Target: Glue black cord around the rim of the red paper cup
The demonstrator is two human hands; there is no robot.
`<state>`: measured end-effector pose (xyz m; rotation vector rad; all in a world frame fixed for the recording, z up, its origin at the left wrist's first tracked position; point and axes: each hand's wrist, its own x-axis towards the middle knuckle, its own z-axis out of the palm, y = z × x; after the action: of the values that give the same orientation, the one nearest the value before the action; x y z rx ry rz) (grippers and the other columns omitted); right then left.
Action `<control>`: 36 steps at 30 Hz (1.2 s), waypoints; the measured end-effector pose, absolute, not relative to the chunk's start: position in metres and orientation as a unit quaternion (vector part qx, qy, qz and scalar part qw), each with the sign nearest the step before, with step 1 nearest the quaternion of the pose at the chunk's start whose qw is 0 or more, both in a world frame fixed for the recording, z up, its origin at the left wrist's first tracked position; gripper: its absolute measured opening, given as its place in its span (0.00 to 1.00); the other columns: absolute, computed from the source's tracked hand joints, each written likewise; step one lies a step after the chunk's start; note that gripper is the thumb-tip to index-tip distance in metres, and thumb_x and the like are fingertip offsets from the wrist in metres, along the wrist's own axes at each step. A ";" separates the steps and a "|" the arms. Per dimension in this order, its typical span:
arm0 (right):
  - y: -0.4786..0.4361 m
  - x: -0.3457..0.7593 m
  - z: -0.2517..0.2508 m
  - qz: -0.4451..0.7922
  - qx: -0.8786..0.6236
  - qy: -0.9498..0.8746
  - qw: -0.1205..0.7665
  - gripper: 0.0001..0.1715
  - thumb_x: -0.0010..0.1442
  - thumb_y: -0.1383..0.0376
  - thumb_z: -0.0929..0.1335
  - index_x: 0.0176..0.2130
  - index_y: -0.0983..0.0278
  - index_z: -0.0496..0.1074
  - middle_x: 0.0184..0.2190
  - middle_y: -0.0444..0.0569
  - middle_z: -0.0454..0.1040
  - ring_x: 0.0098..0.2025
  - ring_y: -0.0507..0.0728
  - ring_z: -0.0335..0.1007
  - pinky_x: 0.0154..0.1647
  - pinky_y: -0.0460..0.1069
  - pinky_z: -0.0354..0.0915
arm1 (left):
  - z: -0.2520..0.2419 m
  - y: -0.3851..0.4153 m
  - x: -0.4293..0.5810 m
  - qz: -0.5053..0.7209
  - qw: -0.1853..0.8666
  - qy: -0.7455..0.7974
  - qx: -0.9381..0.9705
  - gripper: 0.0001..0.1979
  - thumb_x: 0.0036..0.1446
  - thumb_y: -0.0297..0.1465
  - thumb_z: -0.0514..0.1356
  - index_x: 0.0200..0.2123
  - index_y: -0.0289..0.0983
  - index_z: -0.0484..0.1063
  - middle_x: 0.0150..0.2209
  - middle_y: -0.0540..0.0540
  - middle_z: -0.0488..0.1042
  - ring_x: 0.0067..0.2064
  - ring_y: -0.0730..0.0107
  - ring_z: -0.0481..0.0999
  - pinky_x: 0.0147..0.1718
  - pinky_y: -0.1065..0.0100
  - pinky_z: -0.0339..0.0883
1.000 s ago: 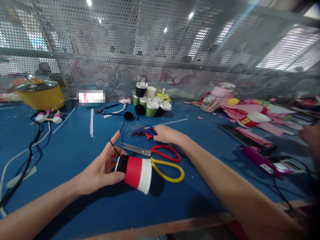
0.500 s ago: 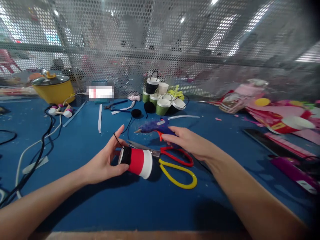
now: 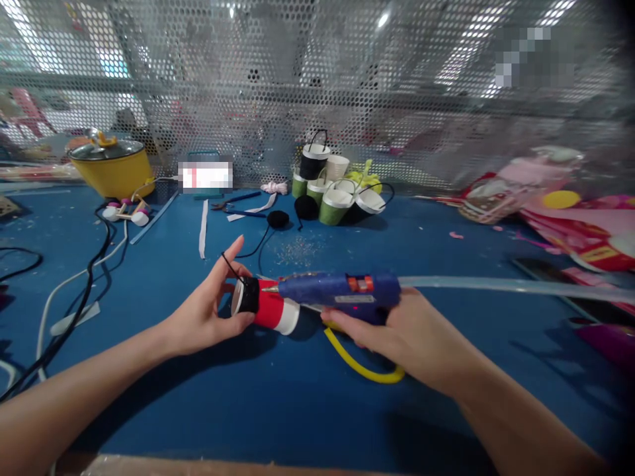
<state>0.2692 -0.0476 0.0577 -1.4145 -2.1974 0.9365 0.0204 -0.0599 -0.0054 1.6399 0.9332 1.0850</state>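
A paper cup [image 3: 270, 307] with black, red and white bands lies tilted on its side, its open end toward my left hand [image 3: 208, 314]. That hand grips the cup by its black end, thumb in front and fingers behind. A black cord [image 3: 231, 266] rises from the black band past my fingers. My right hand [image 3: 397, 327] is wrapped round a blue glue gun [image 3: 337, 294] with a clear glue stick [image 3: 476, 285] out of its back. The metal nozzle is at the red band near the black edge. Behind the gun, scissors [image 3: 364, 367] show mostly as a yellow handle.
Green, black and white cups [image 3: 337, 206] stand at the back beside balls of black yarn [image 3: 306, 207]. Pliers [image 3: 241, 209] and white strips lie left of them. A yellow pot [image 3: 116, 173] and cables are at the left; pink items [image 3: 520, 188] are at the right.
The glue gun in my right hand has come down and nearer, from behind the cup to its red band, now covering much of the scissors. The view has shifted slightly.
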 end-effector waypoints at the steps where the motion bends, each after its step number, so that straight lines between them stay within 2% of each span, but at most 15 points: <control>1: -0.049 0.269 0.056 0.305 -0.497 -0.791 0.184 0.09 0.54 0.59 0.65 0.27 0.58 0.72 0.22 0.46 0.72 0.25 0.57 0.67 0.26 0.51 0.65 | -0.005 -0.060 0.020 0.441 0.462 0.383 0.667 0.46 0.51 0.25 0.60 0.64 0.52 0.33 0.46 0.47 0.60 0.44 0.67 0.67 0.44 0.63 0.64; 4: -0.052 0.267 0.053 0.259 -0.484 -0.811 0.205 0.08 0.53 0.62 0.64 0.25 0.58 0.70 0.21 0.47 0.71 0.25 0.58 0.67 0.27 0.52 0.65 | -0.005 -0.059 0.020 0.441 0.453 0.396 0.665 0.46 0.51 0.25 0.61 0.64 0.52 0.34 0.45 0.48 0.60 0.45 0.67 0.67 0.45 0.63 0.63; 8: -0.055 0.264 0.055 0.240 -0.462 -0.830 0.200 0.07 0.52 0.66 0.63 0.23 0.58 0.66 0.20 0.45 0.69 0.22 0.55 0.62 0.24 0.51 0.62 | -0.005 -0.059 0.020 0.448 0.447 0.402 0.662 0.46 0.50 0.25 0.61 0.64 0.51 0.35 0.45 0.48 0.61 0.45 0.67 0.66 0.46 0.62 0.62; 15: -0.059 0.264 0.054 0.218 -0.468 -0.833 0.199 0.06 0.54 0.65 0.64 0.25 0.59 0.64 0.20 0.43 0.67 0.21 0.53 0.59 0.22 0.50 0.57 | -0.006 -0.059 0.020 0.440 0.443 0.389 0.677 0.46 0.51 0.25 0.61 0.64 0.52 0.34 0.45 0.47 0.59 0.47 0.65 0.65 0.46 0.62 0.63; 21: -0.062 0.264 0.055 0.214 -0.447 -0.847 0.191 0.08 0.56 0.67 0.63 0.25 0.59 0.63 0.22 0.44 0.69 0.23 0.53 0.62 0.24 0.50 0.58 | -0.004 -0.059 0.022 0.441 0.432 0.400 0.677 0.46 0.50 0.24 0.61 0.64 0.51 0.35 0.45 0.47 0.59 0.47 0.64 0.64 0.46 0.62 0.63; 26: -0.064 0.262 0.061 0.201 -0.443 -0.855 0.181 0.08 0.55 0.69 0.62 0.27 0.59 0.67 0.23 0.47 0.69 0.24 0.55 0.63 0.26 0.51 0.59 | -0.005 -0.059 0.021 0.438 0.433 0.390 0.685 0.46 0.51 0.25 0.61 0.64 0.51 0.34 0.45 0.47 0.59 0.48 0.63 0.64 0.47 0.61 0.62; 36: -0.068 0.265 0.055 0.157 -0.429 -0.867 0.200 0.09 0.56 0.70 0.61 0.29 0.60 0.67 0.24 0.44 0.71 0.24 0.52 0.64 0.26 0.48 0.59 | -0.007 -0.059 0.021 0.445 0.413 0.380 0.698 0.46 0.50 0.23 0.61 0.63 0.53 0.36 0.45 0.48 0.59 0.48 0.64 0.64 0.46 0.62 0.62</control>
<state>0.2645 -0.0679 0.0555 -1.1998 -2.4229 0.4393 0.0206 -0.0590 -0.0066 1.7561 0.9552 1.1184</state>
